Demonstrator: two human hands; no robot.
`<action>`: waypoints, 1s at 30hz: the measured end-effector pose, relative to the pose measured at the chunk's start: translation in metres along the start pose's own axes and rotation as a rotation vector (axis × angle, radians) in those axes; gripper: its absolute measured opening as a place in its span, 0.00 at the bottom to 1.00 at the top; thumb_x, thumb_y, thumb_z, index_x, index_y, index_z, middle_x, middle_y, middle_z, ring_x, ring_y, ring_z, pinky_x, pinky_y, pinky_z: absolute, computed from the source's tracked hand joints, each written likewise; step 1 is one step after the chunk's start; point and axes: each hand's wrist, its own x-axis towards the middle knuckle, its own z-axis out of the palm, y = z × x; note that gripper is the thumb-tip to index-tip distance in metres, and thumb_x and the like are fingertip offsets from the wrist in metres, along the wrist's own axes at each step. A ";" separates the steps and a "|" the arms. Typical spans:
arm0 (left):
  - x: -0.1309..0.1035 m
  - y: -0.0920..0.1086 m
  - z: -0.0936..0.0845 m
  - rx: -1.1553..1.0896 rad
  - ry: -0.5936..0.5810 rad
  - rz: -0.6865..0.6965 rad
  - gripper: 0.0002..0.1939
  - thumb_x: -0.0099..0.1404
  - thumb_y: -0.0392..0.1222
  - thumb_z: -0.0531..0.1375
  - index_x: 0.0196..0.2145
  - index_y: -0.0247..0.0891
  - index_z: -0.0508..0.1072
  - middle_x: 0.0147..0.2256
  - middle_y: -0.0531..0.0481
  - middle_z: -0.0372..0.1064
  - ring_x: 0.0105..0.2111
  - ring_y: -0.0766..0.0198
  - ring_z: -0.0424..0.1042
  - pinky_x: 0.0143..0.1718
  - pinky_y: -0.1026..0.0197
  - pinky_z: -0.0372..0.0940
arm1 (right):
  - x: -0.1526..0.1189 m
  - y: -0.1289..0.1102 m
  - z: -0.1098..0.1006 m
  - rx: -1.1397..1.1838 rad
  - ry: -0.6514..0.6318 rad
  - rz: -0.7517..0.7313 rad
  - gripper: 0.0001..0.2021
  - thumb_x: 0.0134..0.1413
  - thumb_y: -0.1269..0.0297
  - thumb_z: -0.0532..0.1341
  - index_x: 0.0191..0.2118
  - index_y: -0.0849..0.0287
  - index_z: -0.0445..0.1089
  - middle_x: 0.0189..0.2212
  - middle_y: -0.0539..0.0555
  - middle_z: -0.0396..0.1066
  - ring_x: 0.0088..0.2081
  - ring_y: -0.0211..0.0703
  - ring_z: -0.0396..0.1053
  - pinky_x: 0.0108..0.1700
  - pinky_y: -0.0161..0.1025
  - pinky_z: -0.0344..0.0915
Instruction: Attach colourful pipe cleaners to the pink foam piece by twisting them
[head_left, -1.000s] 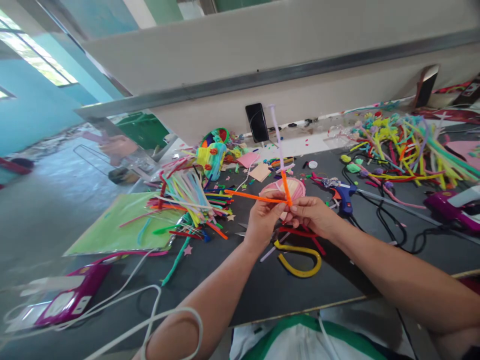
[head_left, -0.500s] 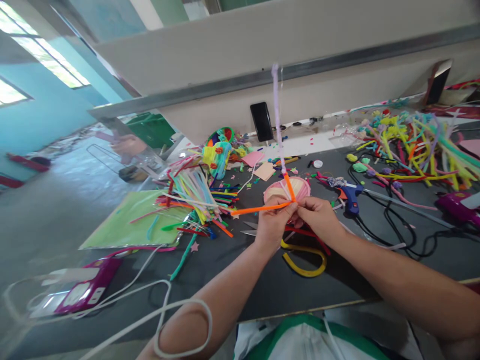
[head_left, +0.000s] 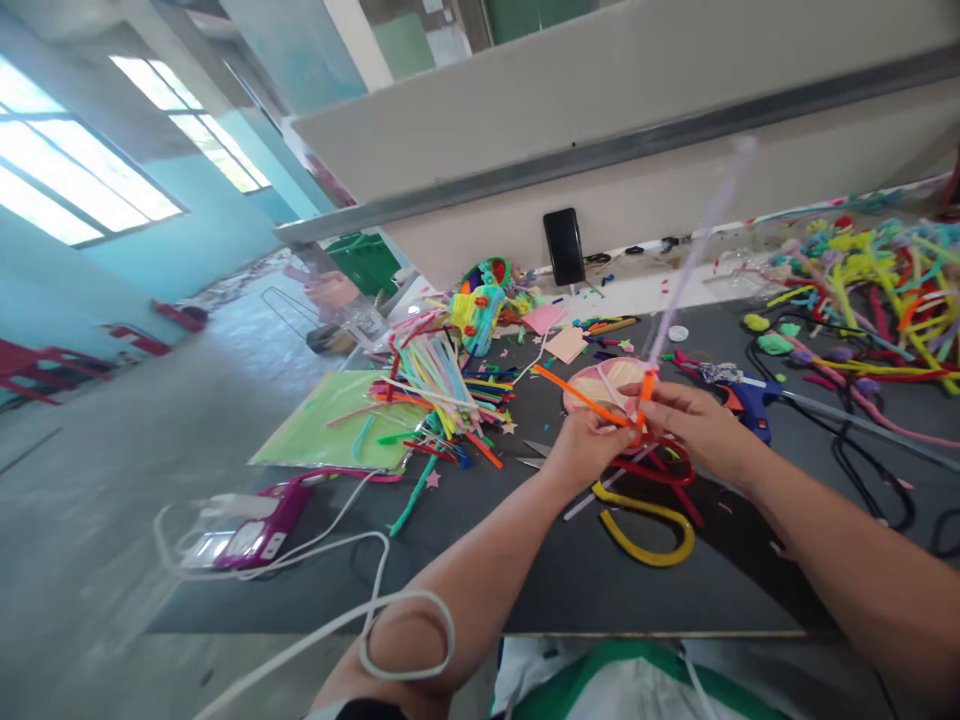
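My left hand (head_left: pixel 592 445) pinches an orange pipe cleaner (head_left: pixel 574 390) near its bend, and one end sticks out to the upper left. My right hand (head_left: pixel 694 425) grips the upright part of the same orange piece. From its top a long lilac pipe cleaner (head_left: pixel 694 255) rises, leaning right and blurred. Behind the fingers lies a round pink and cream piece (head_left: pixel 581 385), partly covered. Scissor blades (head_left: pixel 532 457) show left of my left wrist. Below the hands are a red loop (head_left: pixel 679 470) and a yellow curved piece (head_left: pixel 660 555).
A bundle of pipe cleaners (head_left: pixel 431 375) lies left, near a green packet (head_left: pixel 315 425). A blue glue gun (head_left: pixel 754 410) and black cables are at right, below a colourful pile (head_left: pixel 885 290). A phone (head_left: pixel 564 247) leans at the back. A white cable (head_left: pixel 375 600) loops by my left forearm.
The view has swung left, shifting the scene rightward. The lilac pipe cleaner now leans right instead of standing nearly upright. The orange end has tipped upward, and my right hand has moved onto the upright part.
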 end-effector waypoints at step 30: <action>-0.006 0.002 0.008 0.256 0.104 0.023 0.12 0.61 0.46 0.59 0.28 0.33 0.75 0.25 0.51 0.70 0.27 0.67 0.66 0.33 0.64 0.63 | 0.005 0.009 0.004 0.117 0.171 -0.063 0.18 0.45 0.53 0.66 0.20 0.59 0.61 0.11 0.43 0.58 0.15 0.30 0.51 0.20 0.33 0.46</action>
